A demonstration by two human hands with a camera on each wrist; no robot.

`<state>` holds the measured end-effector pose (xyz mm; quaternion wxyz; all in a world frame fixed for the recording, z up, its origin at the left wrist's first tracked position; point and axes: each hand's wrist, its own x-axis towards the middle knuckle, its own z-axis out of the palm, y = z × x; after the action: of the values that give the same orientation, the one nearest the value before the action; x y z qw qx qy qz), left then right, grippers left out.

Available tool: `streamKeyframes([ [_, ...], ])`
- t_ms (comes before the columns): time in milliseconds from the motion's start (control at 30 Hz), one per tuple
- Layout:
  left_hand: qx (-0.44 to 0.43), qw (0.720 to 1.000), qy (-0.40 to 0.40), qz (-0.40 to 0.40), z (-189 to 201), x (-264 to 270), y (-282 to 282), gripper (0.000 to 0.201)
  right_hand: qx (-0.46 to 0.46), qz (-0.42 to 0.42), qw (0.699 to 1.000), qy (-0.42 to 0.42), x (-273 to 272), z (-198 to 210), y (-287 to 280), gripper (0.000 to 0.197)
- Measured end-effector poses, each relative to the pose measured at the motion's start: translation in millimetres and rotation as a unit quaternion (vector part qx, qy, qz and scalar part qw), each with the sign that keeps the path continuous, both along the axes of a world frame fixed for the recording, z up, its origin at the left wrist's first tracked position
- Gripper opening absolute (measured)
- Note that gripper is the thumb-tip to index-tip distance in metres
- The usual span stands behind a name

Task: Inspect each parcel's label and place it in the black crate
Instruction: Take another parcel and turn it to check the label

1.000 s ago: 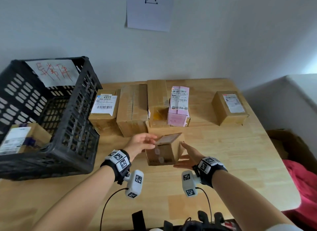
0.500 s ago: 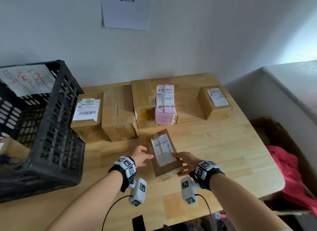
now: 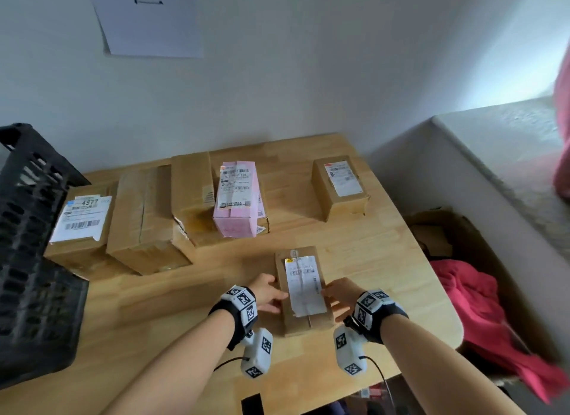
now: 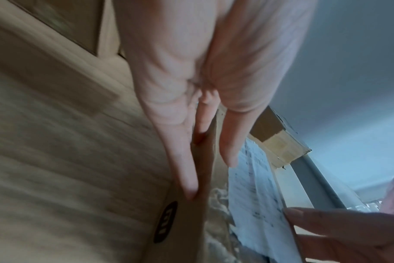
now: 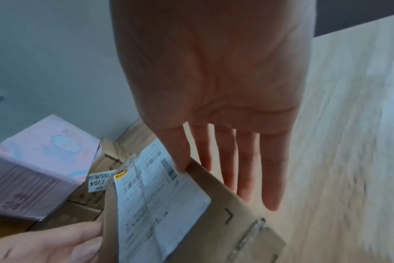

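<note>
A small brown parcel (image 3: 303, 288) with a white barcode label facing up sits between my two hands, low over the near part of the wooden table (image 3: 379, 254). My left hand (image 3: 266, 294) grips its left edge, thumb on top and fingers (image 4: 184, 178) along the side. My right hand (image 3: 339, 294) grips the right edge; its fingers (image 5: 268, 178) lie straight down the side and the thumb touches the label (image 5: 155, 201). The black crate (image 3: 34, 260) stands at the table's left end, its inside out of view.
Several parcels line the back of the table: a box labelled 4977 (image 3: 80, 226), a plain box (image 3: 145, 217), a pink parcel (image 3: 236, 198) on a flat box, and a small box (image 3: 339, 183). An open carton with red cloth (image 3: 481, 306) sits on the floor at right.
The parcel was turned from standing on edge to label-up, and both hands drew it nearer. My head view swung right, so the crate now sits at the left edge.
</note>
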<state>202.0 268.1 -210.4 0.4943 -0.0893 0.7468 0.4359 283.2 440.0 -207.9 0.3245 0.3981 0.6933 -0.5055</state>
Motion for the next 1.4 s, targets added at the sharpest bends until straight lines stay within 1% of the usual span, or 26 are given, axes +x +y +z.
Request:
streamKeyframes([
  [133, -0.014, 1.000, 0.001, 0.005, 3, 8, 65, 0.058, 0.022, 0.031, 0.999, 0.001, -3, 2, 63, 0.035],
  [200, -0.017, 1.000, 0.009, 0.003, 7, 8, 91, 0.052, 0.044, 0.044, 0.998, 0.001, -8, -1, 85, 0.028],
  [233, -0.013, 1.000, 0.015, 0.008, 10, 6, 103, 0.053, 0.053, 0.045, 0.998, 0.008, -10, -1, 96, 0.026],
  [300, -0.002, 0.999, 0.029, 0.028, 16, 3, 128, 0.058, 0.059, 0.028, 0.997, 0.027, -15, -2, 121, 0.028],
  [367, 0.017, 0.998, 0.051, 0.040, 26, -6, 138, 0.052, 0.039, -0.022, 0.997, 0.058, -24, 5, 135, 0.027],
  [433, 0.035, 0.995, 0.072, 0.066, 46, -15, 151, 0.046, 0.010, -0.060, 0.994, 0.092, -35, 20, 155, 0.021],
  [500, 0.047, 0.990, 0.108, 0.077, 61, -29, 156, 0.050, 0.001, -0.068, 0.990, 0.124, -48, 36, 168, 0.017],
  [567, 0.043, 0.984, 0.152, 0.081, 75, -44, 161, 0.056, 0.014, -0.068, 0.985, 0.159, -64, 52, 181, 0.016],
  [633, 0.038, 0.978, 0.186, 0.086, 92, -58, 167, 0.051, 0.020, -0.075, 0.979, 0.191, -80, 62, 190, 0.020],
  [700, 0.043, 0.976, 0.191, 0.097, 107, -71, 176, 0.044, 0.030, -0.083, 0.971, 0.221, -96, 71, 197, 0.023],
  [733, 0.041, 0.974, 0.198, 0.098, 114, -78, 180, 0.045, 0.034, -0.089, 0.967, 0.238, -104, 76, 200, 0.023],
  [800, 0.038, 0.970, 0.219, 0.094, 125, -90, 189, 0.055, 0.043, -0.098, 0.958, 0.268, -118, 83, 205, 0.022],
  [867, 0.038, 0.970, 0.227, 0.074, 131, -103, 200, 0.066, 0.053, -0.104, 0.952, 0.284, -132, 87, 212, 0.020],
  [900, 0.041, 0.970, 0.231, 0.067, 133, -109, 205, 0.067, 0.056, -0.109, 0.950, 0.288, -139, 88, 216, 0.020],
  [1033, 0.054, 0.976, 0.204, 0.056, 131, -128, 225, 0.052, 0.088, -0.111, 0.947, 0.288, -162, 83, 228, 0.020],
  [1133, 0.058, 0.979, 0.183, 0.074, 120, -141, 234, 0.051, 0.103, -0.112, 0.947, 0.282, -176, 74, 235, 0.015],
  [1233, 0.057, 0.980, 0.177, 0.075, 107, -151, 240, 0.049, 0.108, -0.106, 0.951, 0.269, -186, 62, 238, 0.020],
  [1300, 0.047, 0.981, 0.178, 0.060, 97, -155, 242, 0.051, 0.114, -0.091, 0.957, 0.250, -189, 50, 239, 0.022],
  [1400, 0.048, 0.982, 0.179, 0.042, 77, -164, 247, 0.064, 0.129, -0.050, 0.964, 0.228, -193, 32, 240, 0.025],
])
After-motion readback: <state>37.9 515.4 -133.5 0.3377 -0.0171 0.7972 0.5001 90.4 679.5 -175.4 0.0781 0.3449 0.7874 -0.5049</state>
